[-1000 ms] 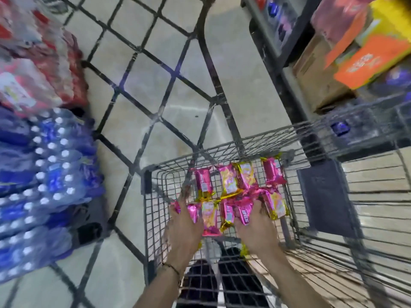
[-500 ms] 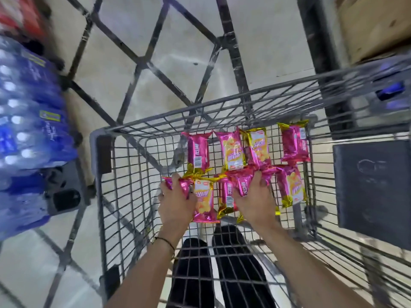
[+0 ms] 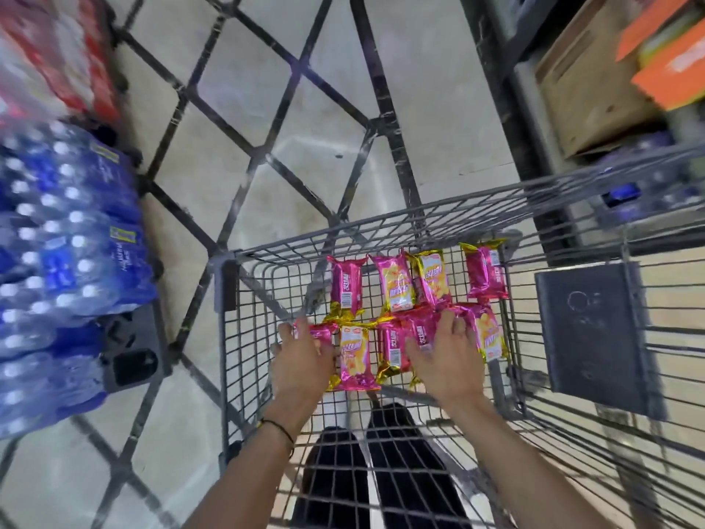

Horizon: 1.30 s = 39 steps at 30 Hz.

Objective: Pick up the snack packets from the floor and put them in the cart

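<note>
The left hand (image 3: 301, 360) and right hand (image 3: 446, 362) lie inside the wire cart (image 3: 381, 225), fingers (image 3: 449, 319) spread over a row of pink snack packets (image 3: 354, 357). Four more packets (image 3: 396, 284) lie just beyond the fingers.

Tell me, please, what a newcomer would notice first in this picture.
Bright pink snack packets lie in two rows on the bottom of the wire cart. The left hand and the right hand rest on the near row. Blue packs of water bottles stand left of the cart.
</note>
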{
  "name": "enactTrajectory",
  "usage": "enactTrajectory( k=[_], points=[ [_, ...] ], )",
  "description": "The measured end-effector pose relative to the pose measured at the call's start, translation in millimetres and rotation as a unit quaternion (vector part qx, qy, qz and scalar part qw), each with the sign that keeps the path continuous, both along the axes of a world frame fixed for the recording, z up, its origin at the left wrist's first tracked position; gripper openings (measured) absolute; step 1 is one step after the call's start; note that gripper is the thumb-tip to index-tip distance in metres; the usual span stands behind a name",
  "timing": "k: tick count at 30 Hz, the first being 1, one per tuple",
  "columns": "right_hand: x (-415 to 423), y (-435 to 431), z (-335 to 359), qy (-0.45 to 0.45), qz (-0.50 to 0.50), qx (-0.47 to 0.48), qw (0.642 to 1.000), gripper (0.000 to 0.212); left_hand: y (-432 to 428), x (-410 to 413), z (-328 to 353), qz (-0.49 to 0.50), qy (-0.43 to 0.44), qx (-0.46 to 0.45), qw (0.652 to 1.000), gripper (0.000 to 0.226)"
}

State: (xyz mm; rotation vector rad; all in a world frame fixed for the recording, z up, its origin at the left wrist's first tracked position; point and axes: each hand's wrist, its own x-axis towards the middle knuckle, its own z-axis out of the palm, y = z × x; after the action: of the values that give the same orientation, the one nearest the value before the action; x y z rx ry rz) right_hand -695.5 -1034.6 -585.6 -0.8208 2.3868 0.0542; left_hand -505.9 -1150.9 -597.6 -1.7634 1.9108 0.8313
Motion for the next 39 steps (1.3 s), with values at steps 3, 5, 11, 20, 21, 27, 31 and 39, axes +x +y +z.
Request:
enactTrajectory(
  k=[3,5,11,20,21,27,31,39],
  points=[
    [3.9,-1.0,37.5,0.035,0.041,-0.025,0.998,0.07,-6.3,0.7,36.5,-0.041,-0.011,-0.016,0.999,0.06],
    [10.2,-0.2,64.4,0.054,0.094,-0.047,0.993,0.062,-4.1,2.2,68.8,-0.073,-0.011,-0.039,0.997,0.058],
    [42.0,17.7,140.4,0.071,0.151,-0.116,0.979,0.052,23.6,31.0,160.2,-0.191,-0.033,-0.089,0.977,0.059],
    [104.7,47.1,262.9,0.135,0.213,-0.175,0.952,0.056,51.9,97.2,280.2,-0.231,0.057,-0.177,0.955,0.05],
    [112.0,46.7,271.7,0.14,0.216,-0.178,0.95,0.055,52.0,102.8,289.0,-0.235,0.076,-0.186,0.951,0.048],
    [142.0,33.6,311.7,0.15,0.29,-0.207,0.922,0.054,60.0,133.5,331.2,-0.211,0.126,-0.287,0.926,0.049],
    [157.8,23.8,329.8,0.155,0.356,-0.246,0.888,0.052,82.6,155.5,351.4,-0.166,0.119,-0.348,0.915,0.047],
    [216.4,39.4,344.4,0.108,0.493,-0.331,0.797,0.05,173.5,225.5,362.2,-0.039,0.028,-0.394,0.918,0.05]
  ],
)
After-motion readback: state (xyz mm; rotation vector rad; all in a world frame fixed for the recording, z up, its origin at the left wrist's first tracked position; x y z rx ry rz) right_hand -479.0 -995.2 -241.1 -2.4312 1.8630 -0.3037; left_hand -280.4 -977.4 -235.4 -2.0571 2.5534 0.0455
